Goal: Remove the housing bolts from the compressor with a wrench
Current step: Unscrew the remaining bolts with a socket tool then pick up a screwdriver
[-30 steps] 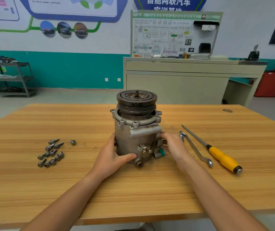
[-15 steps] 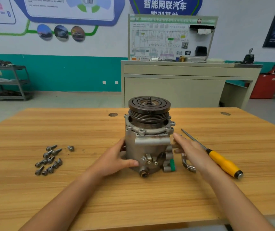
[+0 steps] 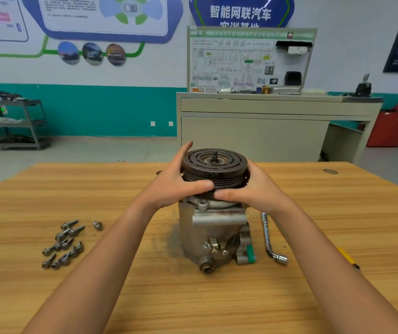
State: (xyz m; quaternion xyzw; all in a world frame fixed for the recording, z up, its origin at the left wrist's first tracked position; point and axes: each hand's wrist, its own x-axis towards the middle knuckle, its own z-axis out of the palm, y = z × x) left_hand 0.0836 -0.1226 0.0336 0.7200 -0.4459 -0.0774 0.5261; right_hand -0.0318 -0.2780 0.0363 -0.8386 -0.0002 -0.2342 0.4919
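Vertically: compressor point(image 3: 212, 227) axis, pulley point(image 3: 214, 165) up; left grip point(image 3: 171, 184), right grip point(image 3: 258, 189) clasping.

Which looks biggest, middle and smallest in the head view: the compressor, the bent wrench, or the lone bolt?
1. grey metal compressor with dark grooved pulley: largest.
2. bent silver socket wrench: middle.
3. single small grey bolt lying alone: smallest.
All sit similarly near, so the order holds.

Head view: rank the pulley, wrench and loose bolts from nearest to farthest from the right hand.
1. pulley: gripped by the right hand, atop the compressor.
2. wrench: on the table, just right of the compressor.
3. loose bolts: far left on the table.
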